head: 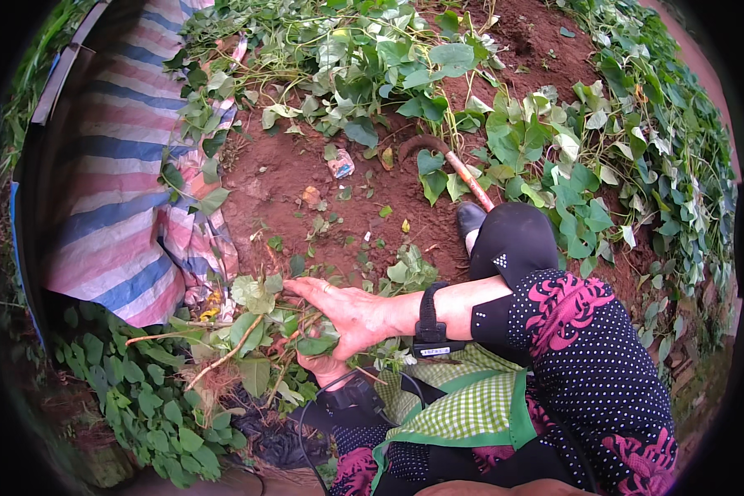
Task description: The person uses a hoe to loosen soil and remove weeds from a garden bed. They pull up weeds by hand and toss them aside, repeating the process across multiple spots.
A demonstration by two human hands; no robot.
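Observation:
My right hand [347, 312] reaches left from a strapped wrist, its fingers over a bundle of leafy vine cuttings [251, 328]. Just below it, my left hand [323, 366] is partly hidden by leaves and by the right hand. Its fingers seem to be around the stems. Long bare stems stick out to the left of the bundle. Both wrists carry black straps with small devices, and a cable loops at the left wrist. Whether the right fingers grip any stem cannot be told.
A striped plastic sheet [121, 186] lies at the left. Leafy vines [347, 56] spread over reddish soil [285, 173]. A hooked tool with a worn handle [469, 180] rests near a dark shoe [470, 222]. A crumpled wrapper [341, 164] lies on the soil. Black plastic [279, 440] sits lower left.

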